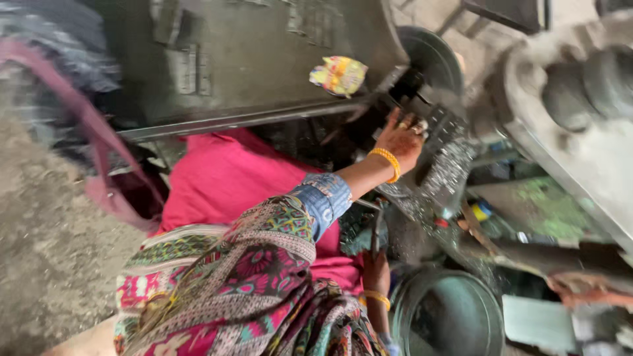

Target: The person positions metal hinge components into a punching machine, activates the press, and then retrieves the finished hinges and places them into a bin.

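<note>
My left hand [402, 138], with a yellow bangle and rings, reaches out from a patterned sleeve with a blue denim cuff. Its fingers curl over a dark metal block [443, 125] on a machine, and the block is dusted with shiny metal shavings [448, 168]. My right hand [376, 269], also in a yellow bangle, sits lower, near my lap. It grips a thin dark rod [374, 231] that stands upward. Pink cloth [224, 175] covers my lap between the two arms.
A large grey machine housing [250, 59] fills the top, with a crumpled yellow wrapper [338, 74] lying on it. A round metal tub [455, 316] stands at the bottom right. Dirt floor [39, 231] lies to the left. Grey machinery [580, 125] crowds the right.
</note>
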